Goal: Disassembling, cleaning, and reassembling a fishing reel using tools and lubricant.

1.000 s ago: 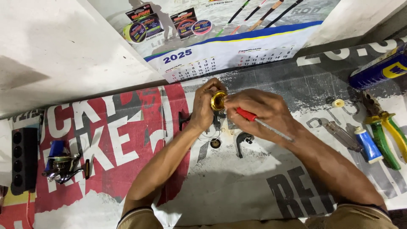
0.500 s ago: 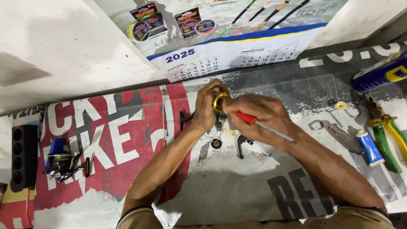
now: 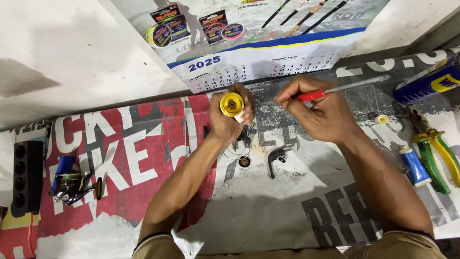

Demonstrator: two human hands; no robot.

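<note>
Gold-coloured round metal spool (image 3: pixel 231 104) with a dark centre hole sits at the fingertips of the left hand (image 3: pixel 229 120), raised above the bench, face up toward the camera. Left hand fingers are curled tight around it from below and the sides; something small and white shows just under the spool, cannot tell what.

Right hand (image 3: pixel 320 114) is to the right of the spool, apart from it, closed in a pinch on a red-handled screwdriver (image 3: pixel 330 91). Its steel shaft points right and far, away from the spool.

On the printed banner sheet (image 3: pixel 268 211) covering the bench, below the hands: a small dark curved metal lever (image 3: pixel 275 157) and a small round dark part (image 3: pixel 244 162), both lying loose, near each other.

Right side: small white ring (image 3: pixel 382 119), blue-and-white tube (image 3: pixel 415 165), green-and-yellow-handled pliers (image 3: pixel 437 156), blue and yellow can (image 3: pixel 426 82) at the far right.

Left side, well apart from the hands: blue and silver fishing reel (image 3: pixel 71 183), black power strip (image 3: pixel 26 175) at the left edge.

Far wall: calendar poster (image 3: pixel 258 62).
</note>
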